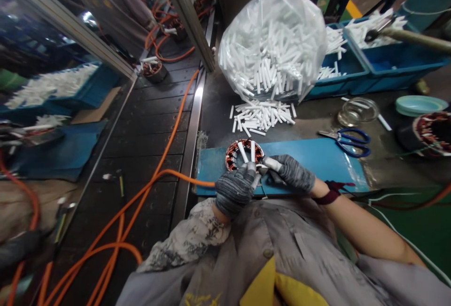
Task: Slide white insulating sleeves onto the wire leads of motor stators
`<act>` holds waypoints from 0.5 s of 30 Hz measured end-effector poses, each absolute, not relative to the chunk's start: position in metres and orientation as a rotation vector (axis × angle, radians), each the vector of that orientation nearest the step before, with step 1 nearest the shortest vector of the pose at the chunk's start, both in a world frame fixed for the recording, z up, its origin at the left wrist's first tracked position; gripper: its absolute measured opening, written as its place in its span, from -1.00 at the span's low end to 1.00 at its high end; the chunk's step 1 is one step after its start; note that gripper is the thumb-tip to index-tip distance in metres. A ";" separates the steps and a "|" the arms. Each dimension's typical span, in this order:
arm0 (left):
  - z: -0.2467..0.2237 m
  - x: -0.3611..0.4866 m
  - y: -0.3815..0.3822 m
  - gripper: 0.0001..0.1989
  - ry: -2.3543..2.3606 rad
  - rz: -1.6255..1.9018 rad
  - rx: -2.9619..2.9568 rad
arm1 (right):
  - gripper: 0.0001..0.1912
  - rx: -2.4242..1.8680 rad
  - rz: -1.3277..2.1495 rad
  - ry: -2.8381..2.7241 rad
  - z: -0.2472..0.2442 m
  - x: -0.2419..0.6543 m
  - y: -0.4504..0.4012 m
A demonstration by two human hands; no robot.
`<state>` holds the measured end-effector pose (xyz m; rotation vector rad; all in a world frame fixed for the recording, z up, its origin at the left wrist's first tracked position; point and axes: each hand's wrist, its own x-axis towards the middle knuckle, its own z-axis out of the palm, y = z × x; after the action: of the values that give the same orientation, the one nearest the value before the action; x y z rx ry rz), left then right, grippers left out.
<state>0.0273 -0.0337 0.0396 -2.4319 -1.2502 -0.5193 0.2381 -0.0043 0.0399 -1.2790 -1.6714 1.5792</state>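
Note:
A round part with copper windings [231, 155] lies on a blue mat [292, 151], with white tubes [252, 151] standing up from it. At its lower edge is my left hand [235, 189], in a grey glove, its fingers bent close around the tubes; what they grip is partly hidden. My right hand [292, 172], gloved too, is at the part's right side, fingers pinched together near a white piece. Whether it holds that piece is too small to tell.
Beyond the mat are loose white tubes [263, 115], a full plastic bag [275, 43] and blue bins [387, 75]. Scissors [352, 142], a glass dish [357, 111] and another wound part [433, 132] lie right. An orange hose [169, 148] crosses the left side.

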 end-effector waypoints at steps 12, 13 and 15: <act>0.040 0.038 -0.026 -0.54 -1.429 -0.374 -2.612 | -0.42 -1.441 1.341 -1.149 0.017 0.280 -0.032; 0.036 0.039 -0.023 -0.48 -1.463 -0.398 -2.608 | -0.46 -1.468 1.311 -1.169 0.012 0.283 -0.034; 0.031 0.035 -0.018 -0.45 -1.511 -0.431 -2.609 | -0.49 -1.511 1.251 -1.228 0.004 0.285 -0.038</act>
<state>0.0351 -0.0180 0.0308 -2.6095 -1.5113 -0.4307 0.2845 -0.0376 0.0044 -1.5111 -1.2280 1.2513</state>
